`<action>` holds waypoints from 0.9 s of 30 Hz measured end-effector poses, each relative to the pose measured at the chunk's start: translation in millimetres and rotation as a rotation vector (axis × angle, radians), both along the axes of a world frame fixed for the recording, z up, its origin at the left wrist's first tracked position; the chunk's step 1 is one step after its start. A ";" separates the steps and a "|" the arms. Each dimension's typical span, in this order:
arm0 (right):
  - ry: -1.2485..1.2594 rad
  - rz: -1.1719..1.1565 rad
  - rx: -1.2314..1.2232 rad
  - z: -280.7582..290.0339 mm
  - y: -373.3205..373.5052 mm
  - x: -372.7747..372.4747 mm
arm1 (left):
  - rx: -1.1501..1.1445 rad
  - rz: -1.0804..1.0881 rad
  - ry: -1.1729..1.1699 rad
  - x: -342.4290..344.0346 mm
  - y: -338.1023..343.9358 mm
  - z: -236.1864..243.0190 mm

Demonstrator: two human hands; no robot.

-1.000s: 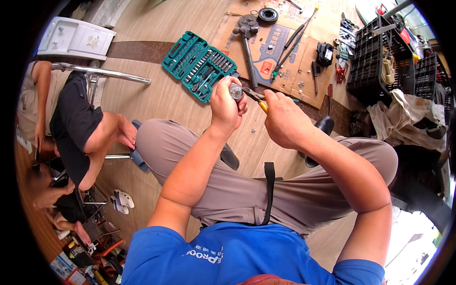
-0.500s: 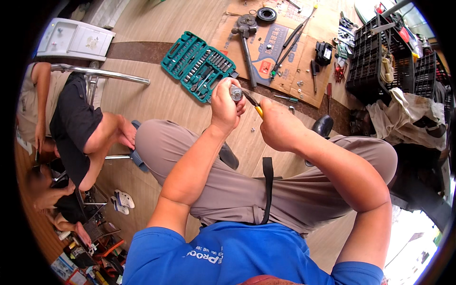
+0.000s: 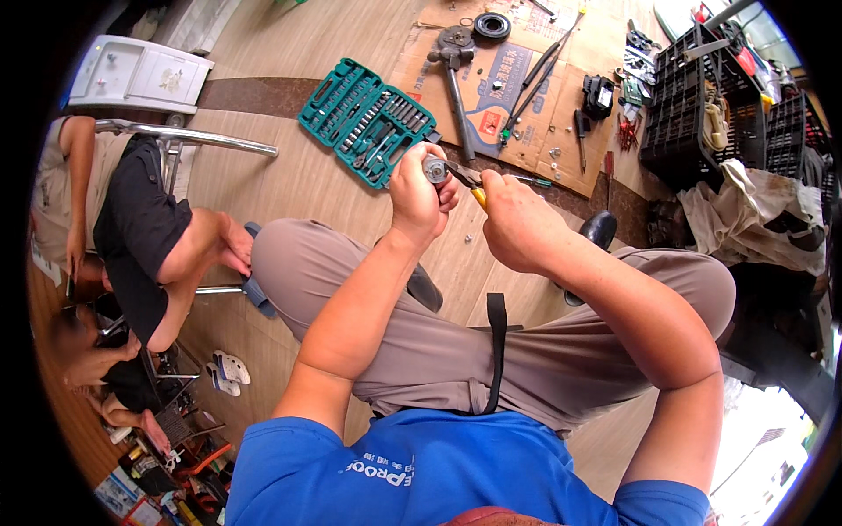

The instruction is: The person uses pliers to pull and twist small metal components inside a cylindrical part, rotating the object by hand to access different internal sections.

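Observation:
My left hand (image 3: 416, 193) is wrapped round a short silver cylindrical part (image 3: 436, 170), its round end facing up. My right hand (image 3: 517, 226) grips yellow-handled pliers (image 3: 476, 189), whose dark jaws reach to the right side of that part; whether they are clamped on it is too small to tell. Both hands are held above my lap. Beyond them on the floor lies an open teal socket-set case (image 3: 345, 112). A hammer (image 3: 460, 101) lies on a flattened cardboard sheet (image 3: 574, 83), among screwdrivers, a black ring-shaped part and small loose pieces.
Black plastic crates (image 3: 693, 96) and pale cloth (image 3: 745, 215) are at the right. At the left, a person in dark shorts (image 3: 127, 228) sits on a metal-framed chair, with another person below. Light slippers (image 3: 230, 373) lie on the floor near them.
My right hand with the pliers dipped slightly half a second ago and is now a little higher again. My left hand stays nearly still on the silver part.

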State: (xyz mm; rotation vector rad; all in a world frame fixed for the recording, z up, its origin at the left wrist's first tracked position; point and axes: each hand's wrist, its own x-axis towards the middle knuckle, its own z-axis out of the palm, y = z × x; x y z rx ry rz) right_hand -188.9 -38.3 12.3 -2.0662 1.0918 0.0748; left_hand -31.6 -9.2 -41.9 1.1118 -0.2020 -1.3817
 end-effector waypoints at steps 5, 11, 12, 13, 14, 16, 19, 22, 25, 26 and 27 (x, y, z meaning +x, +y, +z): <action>-0.013 -0.007 0.040 -3.7 3.2 -2.5 | -0.044 -0.024 -0.017 -0.1 1.8 -2.3; 0.011 -0.004 0.133 -7.8 2.5 3.2 | -0.018 -0.053 0.112 4.7 3.7 -6.1; -0.010 0.007 0.134 -8.4 1.7 4.1 | -0.025 -0.075 0.169 7.4 3.1 -5.9; -0.030 0.020 0.134 -10.0 1.0 4.4 | -0.033 -0.097 0.226 9.4 3.1 -5.5; -0.051 0.033 0.135 -11.6 0.3 4.5 | -0.019 -0.103 0.246 10.6 3.7 -4.9; -0.165 0.054 0.161 -15.5 -3.6 0.0 | 0.010 -0.120 0.285 10.3 2.0 -2.1; -0.250 0.039 0.155 -15.8 -6.3 -3.3 | -0.010 -0.123 0.319 10.4 -0.5 2.0; -0.246 0.028 0.039 -19.5 -6.5 -5.3 | 0.019 -0.089 0.328 13.5 -0.7 1.7; -0.224 0.031 -0.027 -17.5 -4.8 -5.1 | 0.038 -0.067 0.271 11.7 -0.1 4.0; -0.218 0.032 -0.033 -16.4 -4.3 -4.6 | 0.050 -0.057 0.241 10.6 0.2 4.9; -0.208 0.034 -0.043 -16.4 -4.0 -4.7 | 0.045 -0.053 0.219 10.0 0.0 4.4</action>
